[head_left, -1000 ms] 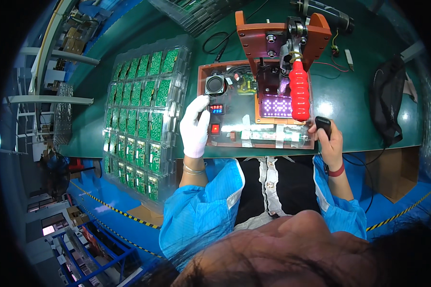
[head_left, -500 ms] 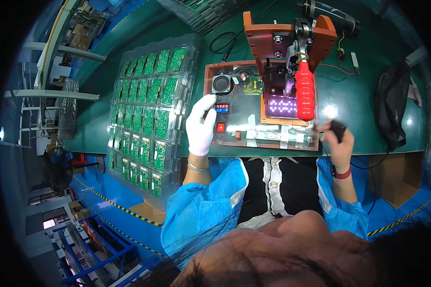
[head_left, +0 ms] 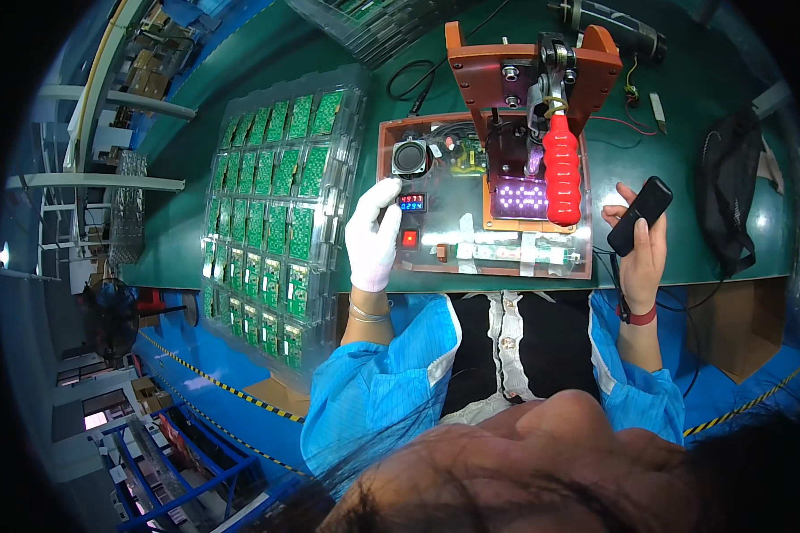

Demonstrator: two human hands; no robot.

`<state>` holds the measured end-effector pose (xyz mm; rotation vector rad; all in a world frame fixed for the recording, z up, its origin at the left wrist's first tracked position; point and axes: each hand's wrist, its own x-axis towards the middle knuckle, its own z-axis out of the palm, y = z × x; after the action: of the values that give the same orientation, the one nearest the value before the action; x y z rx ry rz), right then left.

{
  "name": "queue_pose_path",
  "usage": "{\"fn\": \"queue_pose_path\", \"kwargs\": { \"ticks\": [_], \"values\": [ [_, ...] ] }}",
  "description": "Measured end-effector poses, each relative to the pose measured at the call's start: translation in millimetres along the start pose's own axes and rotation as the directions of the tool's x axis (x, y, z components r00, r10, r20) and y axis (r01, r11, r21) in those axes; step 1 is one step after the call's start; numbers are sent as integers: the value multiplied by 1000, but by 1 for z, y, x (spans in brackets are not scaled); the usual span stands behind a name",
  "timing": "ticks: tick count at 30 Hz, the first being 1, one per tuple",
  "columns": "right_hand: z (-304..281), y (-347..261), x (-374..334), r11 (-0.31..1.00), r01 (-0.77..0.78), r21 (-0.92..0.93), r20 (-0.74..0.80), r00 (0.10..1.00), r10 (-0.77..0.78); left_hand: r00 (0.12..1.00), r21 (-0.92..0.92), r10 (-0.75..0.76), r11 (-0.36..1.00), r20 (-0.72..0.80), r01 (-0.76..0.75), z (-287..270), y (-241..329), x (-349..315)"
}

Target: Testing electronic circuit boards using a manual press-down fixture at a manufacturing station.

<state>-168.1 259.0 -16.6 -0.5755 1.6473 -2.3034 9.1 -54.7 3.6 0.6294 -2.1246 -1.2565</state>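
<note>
Black handheld device [head_left: 640, 216]: held over the desk [head_left: 169, 249], right of the test box and well apart from it; a second ago it was just beside the box's near right corner, and it now slants with its long face showing.
Right hand [head_left: 642, 258]: bare, closed on the device, thumb below it, fingers spread behind; moved right since the earlier frames.
Left hand [head_left: 372, 240]: white-gloved, half open, nothing visible in its grasp; its fingertips remain near the speaker [head_left: 410, 159] and the display [head_left: 412, 202], whether touching I cannot tell.
Display: red and blue digits lit, reading differently from half a second ago.
Red handle [head_left: 562, 173]: unchanged, standing over the box's right part.
Test box [head_left: 385, 147]: orange-brown walls, clear cover; speaker, wires and small electronic parts inside.
Clear tray [head_left: 360, 93]: left of the box, rows of green circuit boards [head_left: 316, 171] in its compartments; some nearer boards show pale components.
Cardboard box [head_left: 736, 333]: below the desk at right, contents hidden.
</note>
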Motion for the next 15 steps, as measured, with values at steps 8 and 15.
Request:
{"fn": "queue_pose_path", "kwargs": {
  "ticks": [8,15],
  "values": [
    [7,-1,0,996,16,-86,4,1000,-16,1000,5,-9,1000,25,8,-1,3,-1],
    [10,1,-2,996,-6,-89,-4,1000,6,1000,8,11,1000,22,-11,-1,1,-2]
  ]
}}
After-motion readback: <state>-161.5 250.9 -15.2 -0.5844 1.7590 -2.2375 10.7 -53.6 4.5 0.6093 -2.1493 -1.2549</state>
